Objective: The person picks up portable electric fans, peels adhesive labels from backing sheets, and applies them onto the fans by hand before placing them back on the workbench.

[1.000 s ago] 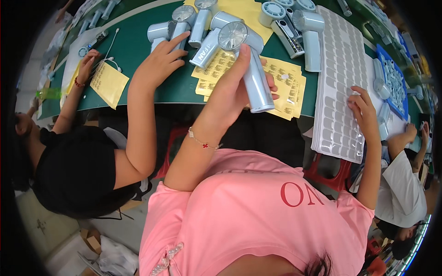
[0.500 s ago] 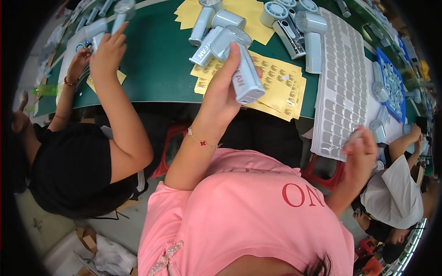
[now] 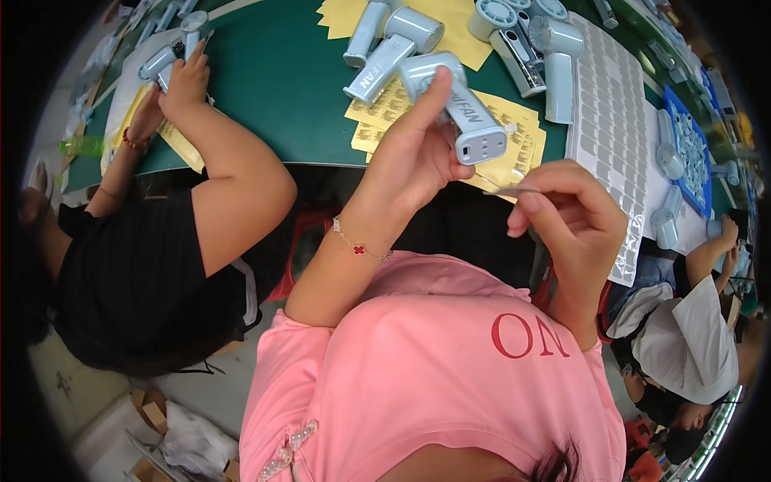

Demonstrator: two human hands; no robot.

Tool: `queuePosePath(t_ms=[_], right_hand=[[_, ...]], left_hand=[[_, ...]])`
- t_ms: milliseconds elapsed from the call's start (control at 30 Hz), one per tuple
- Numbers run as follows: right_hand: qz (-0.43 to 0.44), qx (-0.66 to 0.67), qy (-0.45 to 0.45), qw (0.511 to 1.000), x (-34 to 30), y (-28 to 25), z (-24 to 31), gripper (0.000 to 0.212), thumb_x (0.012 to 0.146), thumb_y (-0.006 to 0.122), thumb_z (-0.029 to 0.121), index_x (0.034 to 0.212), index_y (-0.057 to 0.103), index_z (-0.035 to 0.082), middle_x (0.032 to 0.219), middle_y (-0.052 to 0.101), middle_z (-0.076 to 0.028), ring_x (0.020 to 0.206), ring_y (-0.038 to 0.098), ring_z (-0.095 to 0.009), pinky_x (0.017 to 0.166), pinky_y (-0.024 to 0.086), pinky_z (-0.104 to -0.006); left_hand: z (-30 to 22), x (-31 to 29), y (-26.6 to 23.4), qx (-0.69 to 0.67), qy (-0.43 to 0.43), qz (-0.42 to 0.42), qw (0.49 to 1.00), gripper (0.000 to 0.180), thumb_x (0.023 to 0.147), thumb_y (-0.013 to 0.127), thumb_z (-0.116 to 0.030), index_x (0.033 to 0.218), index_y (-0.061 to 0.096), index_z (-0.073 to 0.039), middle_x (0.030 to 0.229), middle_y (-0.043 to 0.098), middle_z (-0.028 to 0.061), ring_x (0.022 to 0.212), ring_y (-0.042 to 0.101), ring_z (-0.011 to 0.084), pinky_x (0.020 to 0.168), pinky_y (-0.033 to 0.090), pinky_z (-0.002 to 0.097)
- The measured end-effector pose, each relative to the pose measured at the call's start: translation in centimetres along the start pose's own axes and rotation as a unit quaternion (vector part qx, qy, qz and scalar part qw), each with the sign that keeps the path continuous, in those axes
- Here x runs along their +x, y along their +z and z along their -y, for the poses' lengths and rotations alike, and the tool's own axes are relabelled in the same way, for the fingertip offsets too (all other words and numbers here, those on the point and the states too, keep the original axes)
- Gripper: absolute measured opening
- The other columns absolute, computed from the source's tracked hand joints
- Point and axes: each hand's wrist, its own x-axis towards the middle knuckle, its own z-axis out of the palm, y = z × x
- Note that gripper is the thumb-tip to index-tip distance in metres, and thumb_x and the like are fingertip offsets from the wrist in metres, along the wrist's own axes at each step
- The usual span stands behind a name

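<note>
Thin grey piece [image 3: 507,192], pinched by right fingers [image 3: 554,175], has been brought nearer the long light-blue plastic fan [image 3: 474,120]; left fingers [image 3: 432,95], wrapped around it, should be kept still.

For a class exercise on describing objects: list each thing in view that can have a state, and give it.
left grip, wrapped around held fan
right grip, pinching thin piece
held fan, tilted, handle end facing viewer
thin piece, apart from held fan
yellow sheets, overlapping, flat
grey-patterned sheet, laid flat
blue tray, holding small pale parts
dark-fronted fan, casing seemingly open
</note>
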Motion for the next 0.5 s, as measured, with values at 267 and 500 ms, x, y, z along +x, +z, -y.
queuePosePath(t_ms=[267, 500], right_hand=[[-0.002, -0.006, 0.027, 1.000, 1.0, 1.6, 0.4, 0.010, 0.079, 0.058, -0.007, 0.089, 0.057, -0.008, 0.086, 0.059, -0.009, 0.072, 0.063, -0.013, 0.064, 0.052, -0.0197], [0.015, -0.011, -0.011, 1.000, 0.9, 1.7, -0.3, 0.010, 0.079, 0.057, -0.008, 0.089, 0.057, -0.007, 0.087, 0.059, -0.010, 0.074, 0.064, -0.014, 0.066, 0.052, -0.0194]], left_hand=[[0.1, -0.1, 0.5, 0.044, -0.023, -0.044, 0.998, 0.035, 0.089, 0.051, -0.035, 0.107, 0.054, -0.006, 0.085, 0.063, 0.0152, 0.070, 0.064, 0.0170, 0.044, 0.047, 0.0228], [0.0, -0.2, 0.7, 0.059, -0.012, -0.017, 0.998, 0.035, 0.089, 0.051, -0.036, 0.105, 0.054, -0.006, 0.078, 0.064, 0.0140, 0.054, 0.061, 0.0135, 0.032, 0.038, 0.0191]])
